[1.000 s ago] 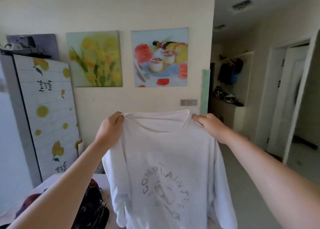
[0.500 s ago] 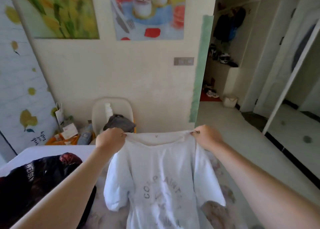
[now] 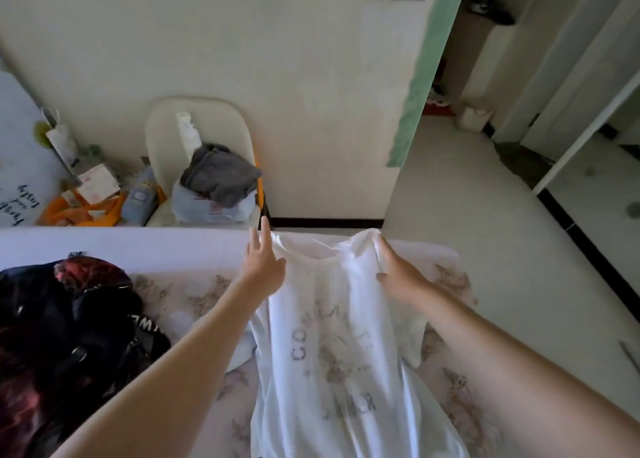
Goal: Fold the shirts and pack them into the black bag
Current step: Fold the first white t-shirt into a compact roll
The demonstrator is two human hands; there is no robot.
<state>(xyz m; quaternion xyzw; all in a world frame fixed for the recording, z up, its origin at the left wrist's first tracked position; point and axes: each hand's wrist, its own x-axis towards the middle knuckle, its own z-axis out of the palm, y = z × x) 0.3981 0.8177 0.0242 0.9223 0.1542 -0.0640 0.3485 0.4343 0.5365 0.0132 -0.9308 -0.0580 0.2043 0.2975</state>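
floral-clothed tabletop (image 3: 180, 295) | white printed cotton shirt (image 3: 332, 353) spread flat mid-frame, unfolded | black fabric bag (image 3: 104, 336) lower left, contents unclear | left hand (image 3: 263, 267) fingers straight on shoulder; right hand (image 3: 398, 279) grip unclear, fingertips hidden by cloth | judged early: folding, packing remain

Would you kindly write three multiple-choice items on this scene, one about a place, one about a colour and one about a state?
1. Where does the white shirt lie?
A. on the floral cover
B. on the floor
C. inside the black bag

2. What colour is the top garment on the chair?
A. red
B. grey
C. yellow

3. How is the left hand?
A. clenched in a fist
B. gripping a bag strap
C. open, fingers straight

Answers: 1 A, the shirt is spread over the cover; 2 B, the top garment on the pile is grey; 3 C, its fingers are spread and hold nothing.
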